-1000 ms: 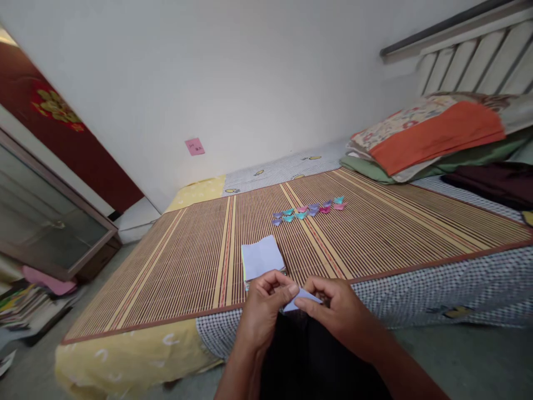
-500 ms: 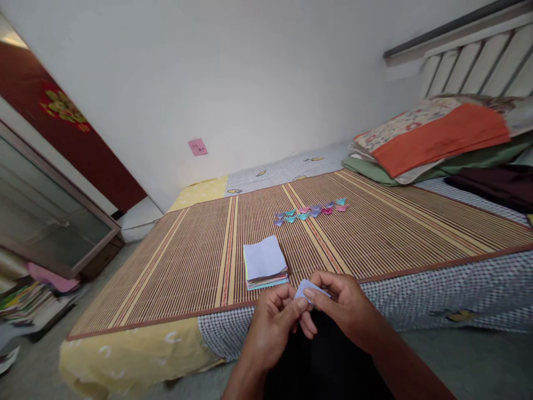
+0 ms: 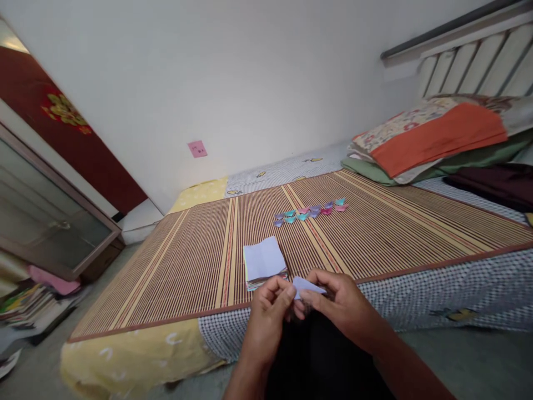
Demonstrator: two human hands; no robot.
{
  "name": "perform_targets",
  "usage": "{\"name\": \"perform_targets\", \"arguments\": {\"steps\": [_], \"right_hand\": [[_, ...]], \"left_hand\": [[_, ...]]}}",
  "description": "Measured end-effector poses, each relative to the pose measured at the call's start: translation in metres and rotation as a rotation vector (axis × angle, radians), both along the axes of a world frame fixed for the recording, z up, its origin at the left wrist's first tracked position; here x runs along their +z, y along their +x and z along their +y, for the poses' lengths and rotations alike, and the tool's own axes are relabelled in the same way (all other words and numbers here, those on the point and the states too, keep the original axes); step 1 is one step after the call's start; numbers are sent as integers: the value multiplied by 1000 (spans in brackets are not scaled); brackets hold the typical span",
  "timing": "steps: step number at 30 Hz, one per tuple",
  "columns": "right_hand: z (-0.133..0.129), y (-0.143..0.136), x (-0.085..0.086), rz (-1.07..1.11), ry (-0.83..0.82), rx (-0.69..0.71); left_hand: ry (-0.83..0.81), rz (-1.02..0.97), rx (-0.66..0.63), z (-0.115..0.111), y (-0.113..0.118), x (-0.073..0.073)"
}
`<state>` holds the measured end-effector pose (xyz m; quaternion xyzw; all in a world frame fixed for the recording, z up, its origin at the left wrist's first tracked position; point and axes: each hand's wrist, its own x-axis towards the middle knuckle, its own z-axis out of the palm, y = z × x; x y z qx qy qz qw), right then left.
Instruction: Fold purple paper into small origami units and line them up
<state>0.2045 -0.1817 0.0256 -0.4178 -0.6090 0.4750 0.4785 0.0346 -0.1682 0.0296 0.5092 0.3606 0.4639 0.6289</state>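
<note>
Folded lilac paper [image 3: 303,284] is in the air near the front edge of the bamboo mat [image 3: 200,266], pinched by fingers of left hand [image 3: 270,314] and right hand [image 3: 343,305]. Should be feather-light, crisp, easily creased; grip lightly at folded edges.

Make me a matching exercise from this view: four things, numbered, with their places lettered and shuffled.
1. folded lilac paper
2. paper stack
3. small paper shapes
4. pink note

A. in two rows on the mat
B. on the wall
C. held between left hand and right hand
D. on the mat, just beyond the left hand

Pairs: 1-C, 2-D, 3-A, 4-B
</note>
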Motion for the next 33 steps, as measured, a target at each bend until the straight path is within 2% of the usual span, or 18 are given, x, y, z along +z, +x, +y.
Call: {"name": "perform_targets", "arguments": {"steps": [3, 8, 11, 16, 18, 20, 22, 25, 27, 30, 33], "right_hand": [[1, 0, -3, 35, -3, -9], [-1, 0, -8, -51, 136, -202], [-2, 0, -9, -82, 180, -200], [-3, 0, -8, 68, 128, -79], [-4, -1, -7, 102, 120, -70], [-3, -3, -7, 86, 152, -131], [-2, -5, -8, 12, 251, -263], [1, -7, -12, -152, 520, -497], [3, -8, -16, -246, 680, -590], [5, -8, -19, -373, 801, -580], [5, -9, -19, -484, 879, -544]], "left_hand": [[-123, -173, 3, 1, 5, -3], [-261, -269, -26, 0, 11, -6], [-238, -289, -30, -1, 12, -7], [-226, -295, -69, -1, 13, -10], [-164, -230, -58, -2, 14, -10], [-64, -112, -25, -4, 16, -9], [13, 1, 32, -8, 19, -6], [97, 116, 184, -17, 23, -3], [203, 233, 277, -22, 24, -2], [295, 347, 290, -25, 26, -1], [202, 252, 213, -25, 26, 1]]}}
